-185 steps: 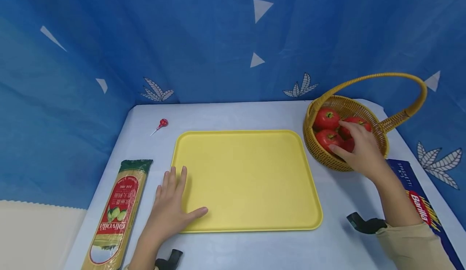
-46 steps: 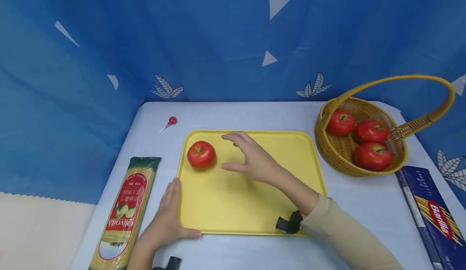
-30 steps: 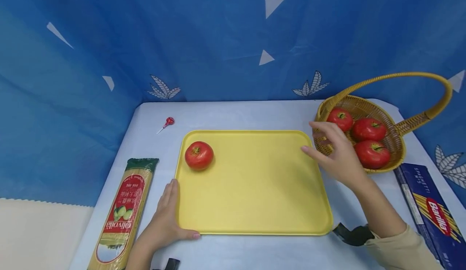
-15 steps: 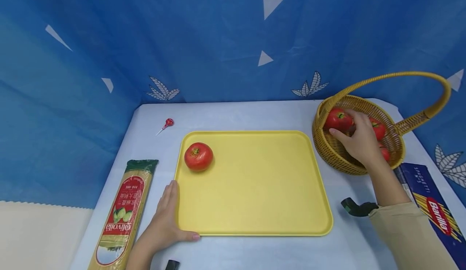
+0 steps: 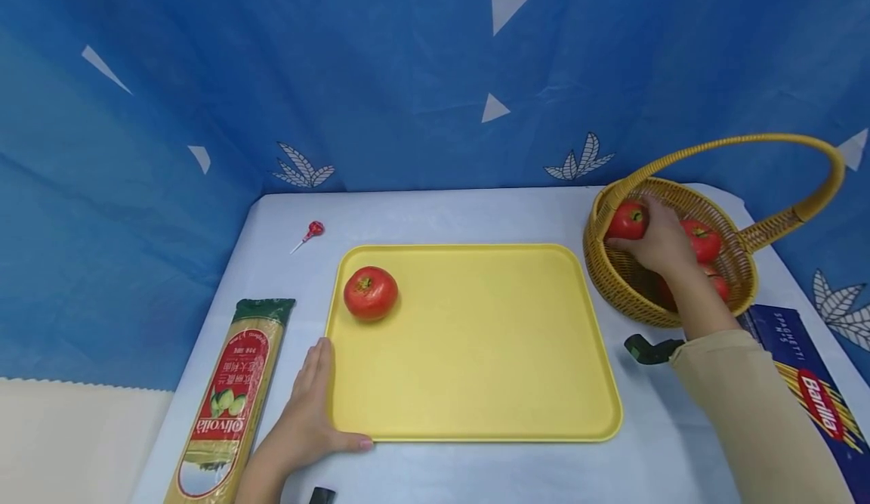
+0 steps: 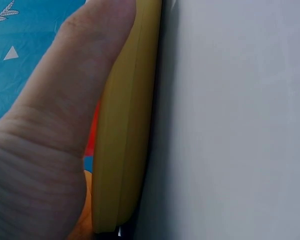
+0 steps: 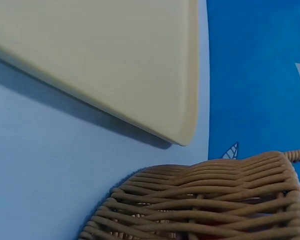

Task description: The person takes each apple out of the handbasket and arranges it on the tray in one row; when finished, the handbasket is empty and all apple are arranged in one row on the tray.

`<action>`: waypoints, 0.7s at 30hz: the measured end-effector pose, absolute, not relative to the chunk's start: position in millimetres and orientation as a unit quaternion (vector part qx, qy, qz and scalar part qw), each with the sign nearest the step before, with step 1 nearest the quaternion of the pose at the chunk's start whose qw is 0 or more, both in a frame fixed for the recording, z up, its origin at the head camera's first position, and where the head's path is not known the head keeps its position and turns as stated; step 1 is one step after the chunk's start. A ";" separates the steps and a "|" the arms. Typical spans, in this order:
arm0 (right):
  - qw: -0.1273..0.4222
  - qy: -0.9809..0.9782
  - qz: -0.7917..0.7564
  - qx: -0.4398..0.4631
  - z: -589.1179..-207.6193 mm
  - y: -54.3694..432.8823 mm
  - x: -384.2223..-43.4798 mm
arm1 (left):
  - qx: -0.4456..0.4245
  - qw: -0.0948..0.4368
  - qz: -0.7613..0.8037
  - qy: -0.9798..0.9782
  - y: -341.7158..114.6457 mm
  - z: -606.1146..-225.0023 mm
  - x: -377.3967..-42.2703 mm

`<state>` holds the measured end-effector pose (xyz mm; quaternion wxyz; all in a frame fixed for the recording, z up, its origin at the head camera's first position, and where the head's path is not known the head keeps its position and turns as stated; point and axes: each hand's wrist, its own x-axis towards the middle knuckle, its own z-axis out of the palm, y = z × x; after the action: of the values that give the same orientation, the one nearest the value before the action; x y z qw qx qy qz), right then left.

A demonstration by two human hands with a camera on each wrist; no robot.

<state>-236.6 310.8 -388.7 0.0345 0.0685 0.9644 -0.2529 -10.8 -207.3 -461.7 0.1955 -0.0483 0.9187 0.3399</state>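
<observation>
In the head view my right hand [image 5: 662,245] reaches into a wicker basket [image 5: 615,296] and grips a red apple [image 5: 627,220] at its left side, thumb below the fruit and fingers over its far side. Two more apples, one of them this apple [image 5: 703,241], lie beside the wrist, partly covered. Another apple [image 5: 370,293] sits at the far left corner of a yellow tray [image 5: 476,353]. My left hand [image 5: 306,409] rests with straight fingers along the tray's left edge, thumb at the near edge. The left wrist view shows that thumb against the tray's side [image 6: 125,140].
Left of the tray lies a pack of spaghetti [image 5: 227,406], with a red lollipop [image 5: 313,230] farther back. A blue spaghetti box [image 5: 809,383] lies right of my forearm. The basket's tall handle [image 5: 748,140] arches over its opening. A blue curtain [image 5: 408,73] hangs behind the table.
An apple went from the basket to the tray earlier. My right hand then returned rightward into the basket and closed round another apple. The left hand has settled on the tray's corner.
</observation>
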 end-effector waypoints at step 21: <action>0.012 0.978 -0.194 0.077 -385.3 308.9 -226.4 | -0.055 0.198 0.347 0.915 -208.6 -460.6 -10.0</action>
<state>-226.4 308.9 -385.3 0.0124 0.0767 0.9778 -0.1944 -10.0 -208.6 -460.6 0.1981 -0.0547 0.9150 0.3471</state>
